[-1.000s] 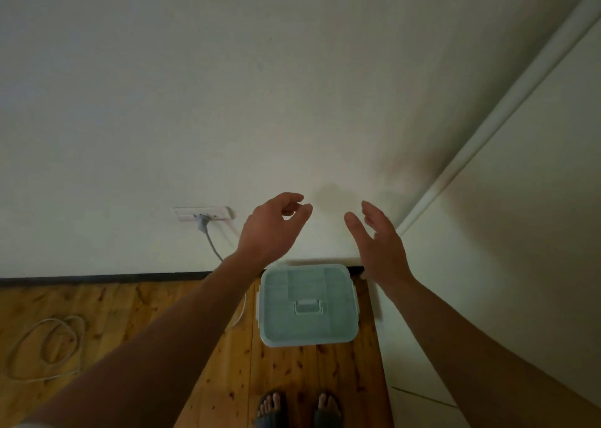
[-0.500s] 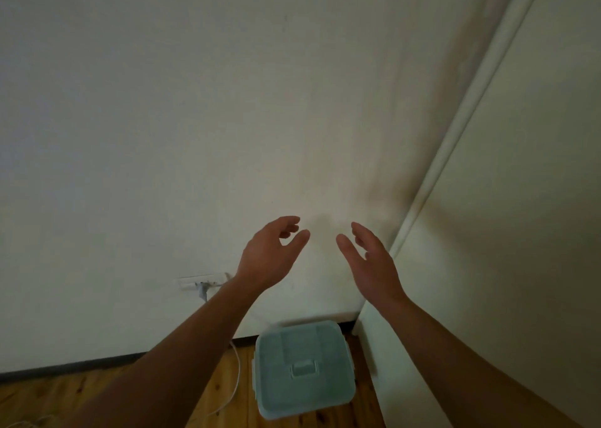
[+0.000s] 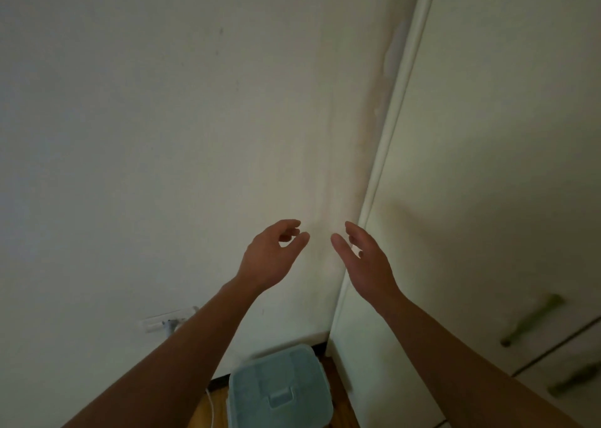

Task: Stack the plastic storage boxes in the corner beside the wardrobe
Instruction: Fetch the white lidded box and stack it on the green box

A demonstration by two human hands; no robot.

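A plastic storage box with a pale blue-green lid (image 3: 280,388) stands on the wooden floor in the corner, against the wall and next to the white wardrobe (image 3: 487,200). Its lid has a small recessed handle in the middle. My left hand (image 3: 270,255) and my right hand (image 3: 366,258) are raised in front of the wall, well above the box, palms turned toward each other. Both hold nothing, with the fingers loosely curved. The box's lower edge runs out of the frame.
A white wall socket (image 3: 166,322) with a plug and a white cable (image 3: 210,408) sits low on the wall left of the box. Two greenish wardrobe handles (image 3: 533,320) show at the lower right. A strip of wooden floor (image 3: 208,411) appears beside the box.
The view has tilted upward, so the box has slid to the bottom edge and most of the floor is gone. My empty hands stay raised and have drawn slightly closer together.
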